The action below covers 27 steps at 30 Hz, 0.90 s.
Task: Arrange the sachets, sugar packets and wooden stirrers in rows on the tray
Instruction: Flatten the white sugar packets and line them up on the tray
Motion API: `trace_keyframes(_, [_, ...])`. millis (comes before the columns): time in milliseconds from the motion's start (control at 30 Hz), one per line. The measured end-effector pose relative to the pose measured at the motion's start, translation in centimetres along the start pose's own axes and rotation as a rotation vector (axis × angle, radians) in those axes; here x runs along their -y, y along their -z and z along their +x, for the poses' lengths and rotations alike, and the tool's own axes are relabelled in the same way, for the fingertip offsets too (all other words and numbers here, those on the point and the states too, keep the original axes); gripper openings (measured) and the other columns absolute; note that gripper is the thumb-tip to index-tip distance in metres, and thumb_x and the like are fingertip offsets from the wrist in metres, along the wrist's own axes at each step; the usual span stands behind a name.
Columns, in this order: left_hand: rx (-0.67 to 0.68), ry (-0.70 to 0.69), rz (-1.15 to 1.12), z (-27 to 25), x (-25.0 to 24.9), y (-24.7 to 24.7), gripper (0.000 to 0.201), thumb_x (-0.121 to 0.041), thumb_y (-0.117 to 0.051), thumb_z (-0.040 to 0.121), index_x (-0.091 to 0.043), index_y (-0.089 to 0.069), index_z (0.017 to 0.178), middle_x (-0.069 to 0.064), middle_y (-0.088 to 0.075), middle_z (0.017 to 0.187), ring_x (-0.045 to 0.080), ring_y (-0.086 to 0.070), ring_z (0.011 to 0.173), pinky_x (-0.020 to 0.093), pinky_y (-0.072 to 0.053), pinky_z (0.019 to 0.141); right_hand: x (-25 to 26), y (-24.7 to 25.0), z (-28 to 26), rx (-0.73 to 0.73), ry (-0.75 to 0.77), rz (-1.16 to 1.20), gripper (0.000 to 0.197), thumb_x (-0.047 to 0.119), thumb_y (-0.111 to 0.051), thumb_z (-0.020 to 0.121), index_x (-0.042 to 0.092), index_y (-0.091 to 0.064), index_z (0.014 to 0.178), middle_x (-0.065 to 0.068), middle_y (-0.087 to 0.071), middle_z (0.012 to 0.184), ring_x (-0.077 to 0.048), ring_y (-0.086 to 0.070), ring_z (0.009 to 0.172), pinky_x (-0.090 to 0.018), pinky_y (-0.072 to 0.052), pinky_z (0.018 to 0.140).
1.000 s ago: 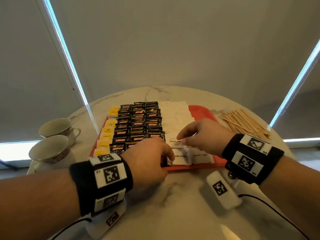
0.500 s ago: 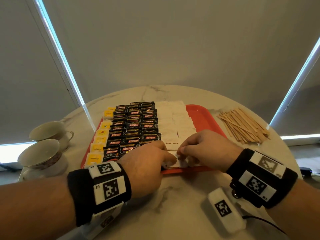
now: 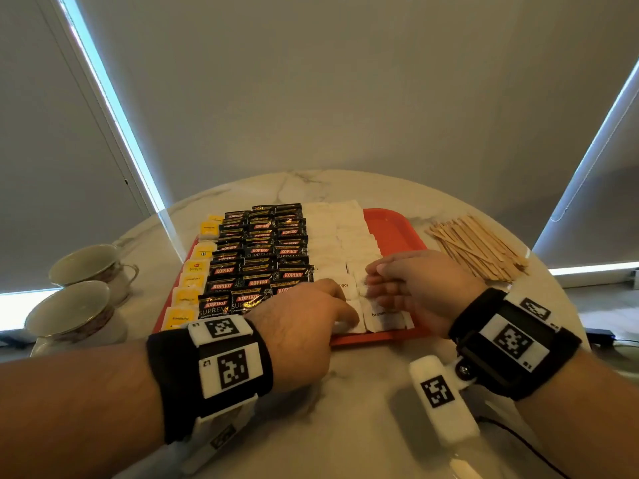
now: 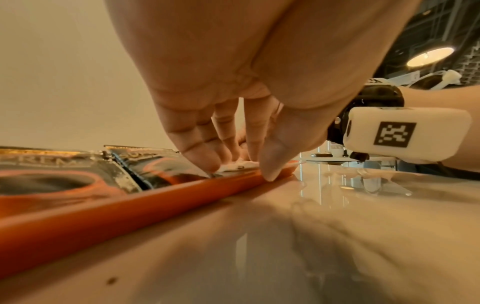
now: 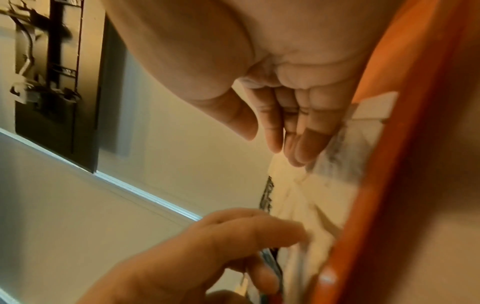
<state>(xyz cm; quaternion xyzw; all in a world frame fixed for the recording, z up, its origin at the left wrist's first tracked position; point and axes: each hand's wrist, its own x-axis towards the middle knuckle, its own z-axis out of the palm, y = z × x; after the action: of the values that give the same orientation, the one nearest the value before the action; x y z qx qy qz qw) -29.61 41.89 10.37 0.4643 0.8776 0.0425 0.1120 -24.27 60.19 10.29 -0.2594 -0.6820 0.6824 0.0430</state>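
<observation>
My left hand point(image 3: 304, 316) has its fingertips point(image 4: 205, 162) pressed on a white sugar packet point(image 3: 352, 326) at the red tray's point(image 3: 397, 229) near edge, lower centre frame. My right hand point(image 3: 415, 281) lies flat, fingers together, on the next packets point(image 3: 383, 316). Black sachets point(image 3: 259, 257) are in rows centre-left. Wooden stirrers point(image 3: 477, 247) are off-tray at right.

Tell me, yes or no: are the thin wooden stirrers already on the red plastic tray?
No: the thin wooden stirrers lie in a loose pile on the marble table, right of the red plastic tray.
</observation>
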Motion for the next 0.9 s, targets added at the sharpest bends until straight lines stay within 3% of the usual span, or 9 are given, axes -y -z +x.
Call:
trace_keyframes(133, [-0.012,0.039,0.022,0.3,0.1,0.3,0.067,-0.024,-0.072,0.088,-0.040,-0.049,0.149,-0.013,-0.040,0.153,0.013,-0.036,0.142,0.038,-0.044,0.116,1.4,0.2,0.2,0.008,0.030,0.015,0.020,0.005,-0.055,0.101,-0.006,-0.067,0.113,-0.023,-0.071,0.110,-0.025,-0.071,0.089,-0.035,-0.060,0.082])
trace_keyframes(200, [0.010,0.056,0.059,0.6,0.1,0.4,0.064,-0.028,-0.074,0.087,-0.034,-0.053,0.148,-0.011,-0.045,0.150,0.015,-0.041,0.140,0.040,-0.048,0.112,1.4,-0.4,0.4,0.050,-0.009,-0.031,0.021,0.005,-0.056,0.101,-0.007,-0.066,0.114,-0.022,-0.071,0.110,-0.026,-0.072,0.093,-0.038,-0.059,0.089])
trace_keyframes(333, [0.022,0.081,0.061,0.9,0.1,0.2,0.058,-0.021,-0.072,0.086,-0.031,-0.058,0.141,-0.011,-0.053,0.140,0.016,-0.051,0.132,0.039,-0.054,0.106,1.0,-0.4,1.1,0.040,0.037,0.009,0.025,0.004,-0.060,0.098,-0.008,-0.065,0.118,-0.024,-0.071,0.115,-0.027,-0.070,0.096,-0.043,-0.057,0.098])
trace_keyframes(467, [-0.057,0.098,-0.008,0.3,0.3,0.0,0.061,-0.020,-0.074,0.086,-0.039,-0.056,0.140,-0.015,-0.051,0.143,0.011,-0.045,0.134,0.038,-0.047,0.113,0.5,1.0,1.9,-0.190,0.157,0.051,0.013,0.028,-0.062,0.098,0.030,-0.069,0.109,-0.001,-0.068,0.130,-0.018,-0.061,0.120,-0.047,-0.045,0.111])
trace_keyframes(567, [-0.098,0.123,-0.030,-0.6,0.4,0.0,0.049,-0.022,-0.075,0.088,-0.040,-0.058,0.130,-0.017,-0.051,0.128,0.008,-0.050,0.119,0.032,-0.053,0.103,-0.8,0.9,2.1,-0.186,0.092,0.124,0.034,0.047,-0.061,0.096,0.034,-0.060,0.127,0.005,-0.064,0.133,-0.019,-0.055,0.125,-0.049,-0.038,0.115])
trace_keyframes(733, [-0.096,0.156,-0.052,-1.4,0.7,0.0,0.035,-0.020,-0.073,0.091,-0.038,-0.064,0.118,-0.018,-0.056,0.119,0.006,-0.057,0.112,0.029,-0.056,0.099,-1.9,0.1,2.6,-0.092,0.059,0.145,0.021,0.063,-0.057,0.092,0.046,-0.059,0.105,0.019,-0.062,0.106,-0.012,-0.058,0.115,-0.045,-0.040,0.112])
trace_keyframes(800, [-0.106,0.165,-0.060,-1.5,0.7,-0.1,0.033,-0.019,-0.072,0.092,-0.038,-0.065,0.117,-0.018,-0.057,0.118,0.006,-0.057,0.112,0.029,-0.056,0.099,-1.7,-0.1,2.4,-0.070,0.062,0.196,0.013,0.056,-0.055,0.098,0.044,-0.057,0.098,0.021,-0.064,0.095,-0.005,-0.061,0.100,-0.036,-0.045,0.099])
trace_keyframes(867, [-0.123,0.170,-0.067,-1.7,0.7,-0.3,0.032,-0.021,-0.072,0.092,-0.039,-0.064,0.118,-0.018,-0.057,0.118,0.005,-0.056,0.112,0.028,-0.056,0.099,-1.2,-0.2,1.8,-0.066,0.052,0.201,0.021,0.052,-0.052,0.101,0.038,-0.059,0.115,0.017,-0.066,0.098,-0.005,-0.061,0.094,-0.027,-0.046,0.079])
trace_keyframes(900, [-0.131,0.169,-0.065,-1.8,0.9,-0.3,0.032,-0.022,-0.073,0.091,-0.039,-0.064,0.118,-0.019,-0.056,0.118,0.005,-0.056,0.111,0.028,-0.056,0.098,-0.8,-0.1,1.9,-0.071,0.047,0.216,0.038,0.052,-0.052,0.101,0.032,-0.055,0.134,0.011,-0.066,0.114,-0.009,-0.061,0.105,-0.026,-0.044,0.075])
